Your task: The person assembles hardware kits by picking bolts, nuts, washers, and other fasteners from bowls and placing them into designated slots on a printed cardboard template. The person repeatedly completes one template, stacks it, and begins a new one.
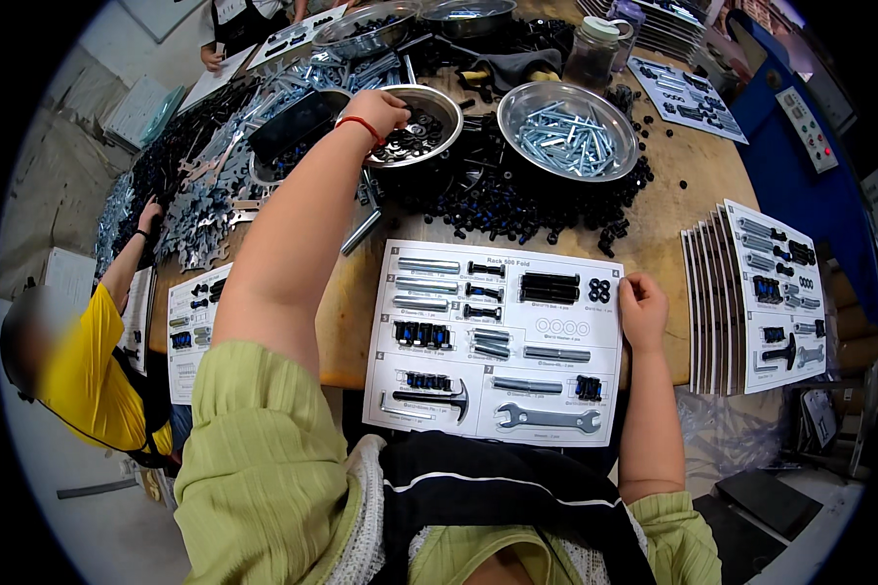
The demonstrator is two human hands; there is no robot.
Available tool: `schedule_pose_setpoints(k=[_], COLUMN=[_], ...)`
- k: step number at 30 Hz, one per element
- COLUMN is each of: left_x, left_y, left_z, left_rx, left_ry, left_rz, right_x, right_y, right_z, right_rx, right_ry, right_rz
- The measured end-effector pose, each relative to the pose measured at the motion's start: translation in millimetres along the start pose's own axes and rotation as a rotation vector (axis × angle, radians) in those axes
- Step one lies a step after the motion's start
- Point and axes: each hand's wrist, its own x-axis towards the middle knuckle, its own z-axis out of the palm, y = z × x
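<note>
You are in a hardware kitting workshop: the wooden surface (673, 210) carries metal bowls of bolts (568, 130) and washers (415, 127), heaps of black fasteners (517, 210), stacked layout sheets (756, 292), and a co-worker (88, 361) sorts alongside.

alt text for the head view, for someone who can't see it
A person's left hand reaches into a metal bowl of dark washers while the right hand rests on a printed parts sheet laid with bolts and a wrench. Another bowl of silver bolts sits behind.

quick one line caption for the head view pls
Left hand reaches into a metal bowl of dark washers; right hand rests on the parts sheet.
</note>
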Motion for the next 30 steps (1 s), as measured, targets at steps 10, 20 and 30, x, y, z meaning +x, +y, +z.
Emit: schedule_pose_setpoints(k=[10,20,30], left_x=[-158.2,-240.6,-269.7], left_y=[92.8,69.4,54.9], left_z=[55.9,136.3,173.8], left_rx=[-0.898,-0.444,0.381], left_ry=[-0.311,-0.534,-0.374], left_rz=[-0.048,0.101,0.453], right_x=[12.2,-17.6,-46.1], right_y=[-104.9,-119.3,-86.7], right_z=[10.4,9.2,-4.9], right_rx=[0.291,0.249,-0.406], right_ry=[-0.164,-0.557,-0.515], right_rz=[-0.044,0.227,0.030])
